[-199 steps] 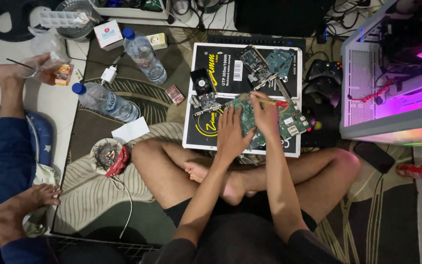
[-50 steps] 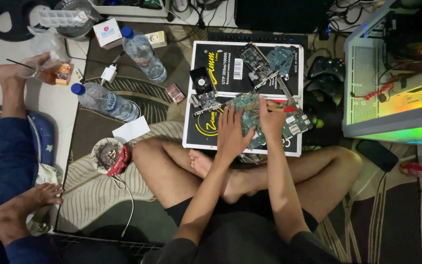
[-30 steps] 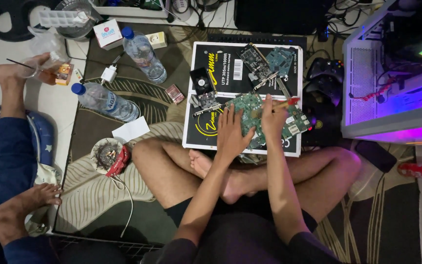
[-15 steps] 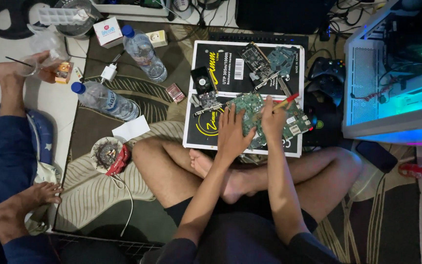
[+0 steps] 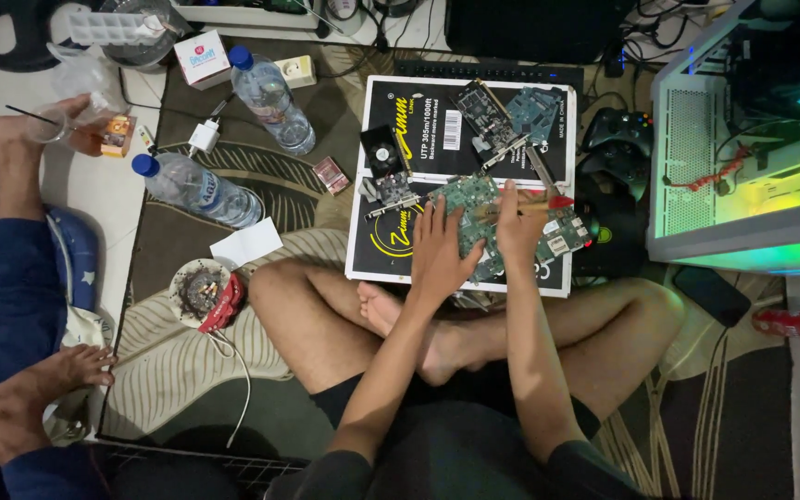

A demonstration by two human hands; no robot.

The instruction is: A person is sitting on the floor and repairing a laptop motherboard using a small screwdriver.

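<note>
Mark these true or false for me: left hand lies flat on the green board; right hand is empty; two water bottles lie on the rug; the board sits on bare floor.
1. The left hand lies flat on the green circuit board. True.
2. The right hand is empty. False: it holds a red-tipped tool.
3. Two water bottles lie on the rug. True.
4. The board sits on bare floor. False: it rests on a black-and-white carton.
</note>
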